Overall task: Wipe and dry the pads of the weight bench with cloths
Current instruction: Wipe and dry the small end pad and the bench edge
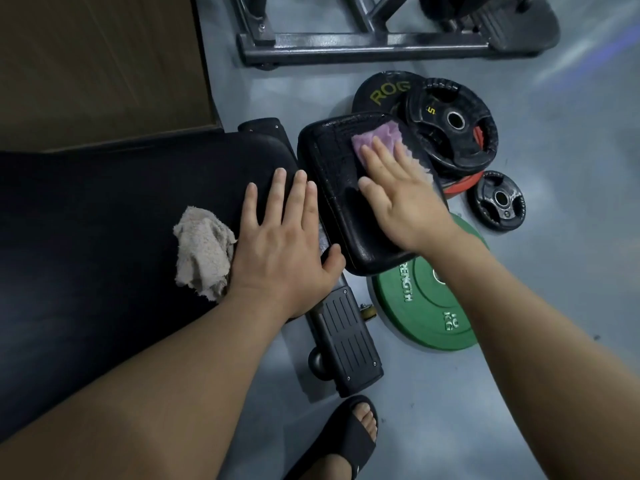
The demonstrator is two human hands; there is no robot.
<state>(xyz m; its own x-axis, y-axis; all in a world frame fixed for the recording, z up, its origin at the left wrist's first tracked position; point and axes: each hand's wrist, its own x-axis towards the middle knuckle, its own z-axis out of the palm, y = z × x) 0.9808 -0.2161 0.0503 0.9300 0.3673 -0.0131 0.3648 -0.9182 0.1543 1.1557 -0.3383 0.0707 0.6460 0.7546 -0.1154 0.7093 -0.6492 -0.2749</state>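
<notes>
The bench's long black pad point(104, 216) fills the left of the view. Its small black end pad point(337, 174) sits just to the right, looking wet and shiny. My right hand point(398, 199) lies flat on a purple cloth point(388, 138), pressing it onto the small pad. My left hand point(277, 244) rests flat with fingers apart on the long pad's right end, its thumb in the gap between the pads. A crumpled beige cloth point(204, 249) lies loose on the long pad, touching my left wrist.
Weight plates lie on the grey floor right of the bench: a green one point(426, 306), black ones point(450, 129) and a small black one point(497, 200). A dark metal rack base point(363, 46) stands at the top. My sandalled foot point(346, 438) is by the bench's foot point(346, 344).
</notes>
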